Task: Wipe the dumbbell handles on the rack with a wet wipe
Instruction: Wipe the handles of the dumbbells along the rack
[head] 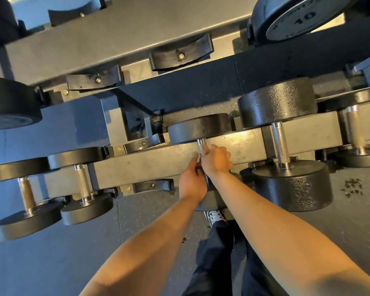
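Two hands — left hand [192,182] and right hand [216,159] — grip one dumbbell handle [201,146]; the wipe is hidden — other handles probably wait.

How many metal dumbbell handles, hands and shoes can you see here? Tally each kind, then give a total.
dumbbell handles: 5
hands, left hand and right hand: 2
shoe: 1
Total: 8
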{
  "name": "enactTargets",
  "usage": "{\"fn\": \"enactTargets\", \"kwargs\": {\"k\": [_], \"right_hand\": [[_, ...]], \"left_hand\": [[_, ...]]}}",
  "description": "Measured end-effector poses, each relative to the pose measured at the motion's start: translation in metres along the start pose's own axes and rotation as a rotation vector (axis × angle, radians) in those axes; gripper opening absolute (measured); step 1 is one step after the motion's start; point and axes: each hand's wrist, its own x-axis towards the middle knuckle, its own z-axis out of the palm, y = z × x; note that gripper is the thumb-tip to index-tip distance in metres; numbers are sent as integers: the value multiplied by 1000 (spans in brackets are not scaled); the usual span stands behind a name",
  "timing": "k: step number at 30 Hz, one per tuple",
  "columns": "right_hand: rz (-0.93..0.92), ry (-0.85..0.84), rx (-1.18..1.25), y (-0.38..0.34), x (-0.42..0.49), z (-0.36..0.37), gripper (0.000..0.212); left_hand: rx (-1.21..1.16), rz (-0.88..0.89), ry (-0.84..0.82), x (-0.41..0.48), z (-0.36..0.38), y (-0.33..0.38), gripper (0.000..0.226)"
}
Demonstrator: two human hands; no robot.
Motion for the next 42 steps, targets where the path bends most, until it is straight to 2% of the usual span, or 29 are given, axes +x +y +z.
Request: {"fn": "enactTargets", "kwargs": {"k": [4, 6, 8, 10, 15, 20, 25, 28, 29, 32, 34, 36, 40, 42], "right_hand": [[96, -134, -74, 18, -1, -2, 37], [80, -180, -54, 15, 4, -8, 40], [23, -130, 39, 5, 12, -14, 39], [-44, -70, 31, -7, 18, -15, 39], [-25, -190, -149, 2, 17, -12, 46], [51, -341, -324, 20, 4, -17, 35], [24, -395, -530, 28, -8, -20, 40], [20, -390, -518, 30, -6, -21, 38], [17, -388, -496, 30, -4, -20, 39], [28, -403, -473, 27, 2, -13, 60], [37, -393, -503, 27, 7, -9, 64], [36, -382, -490, 26, 4, -10, 54], [-63, -265, -472, 34, -7, -24, 16], [-121, -194, -321, 38, -3, -26, 23]], "left_hand": [[-21, 7, -8, 1, 1, -1, 53], [-28, 3, -8, 0, 1, 1, 53], [-24, 7, -3, 1, 1, 1, 53], [-18, 15, 0, 3, 1, -1, 53], [-17, 11, 8, 5, 3, -4, 54], [-54, 2, 9, 6, 4, -5, 53], [-71, 8, 14, 7, 4, -5, 51], [-130, -33, 30, 8, 7, -8, 49], [-177, -59, 46, 8, 7, -8, 49], [-343, -144, 123, 11, 5, -12, 47], [-376, -158, 134, 13, 5, -14, 47], [-388, -149, 111, 16, 7, -17, 46], [-359, -154, 96, 17, 8, -20, 41], [-357, -145, 103, 16, 7, -19, 39]]}}
